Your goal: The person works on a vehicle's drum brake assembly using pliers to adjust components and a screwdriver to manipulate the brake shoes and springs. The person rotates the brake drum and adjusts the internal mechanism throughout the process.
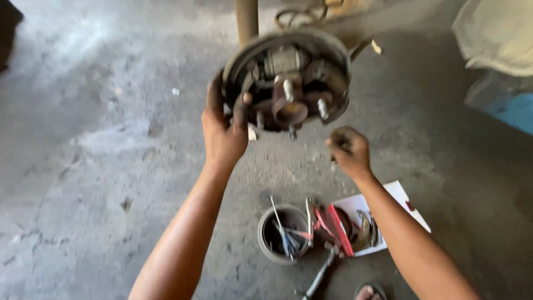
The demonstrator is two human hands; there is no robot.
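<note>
Brake drum assembly (288, 80): raised above the concrete floor (94, 166) on an axle; judged heavy, rigid, greasy, best gripped at the rim. Left hand (225, 130) grasps its left edge; right hand (348, 151) clenched just below, contents unclear. Tool tin (282, 233) lies beneath.

We are seeing a grey concrete floor (100, 166) lying cracked and stained beneath everything. Near its lower edge a small round container (265, 236) is standing upright, holding a few thin tools (282, 233) that are sticking out at a slant. Just beside it, a white sheet (397, 194) is lying flat, carrying a red item (340, 229) and some metal parts (365, 230). A long tool (321, 275) is resting below them. In the upper right corner a pale cloth (497, 33) is hanging over something blue (516, 108).
</note>
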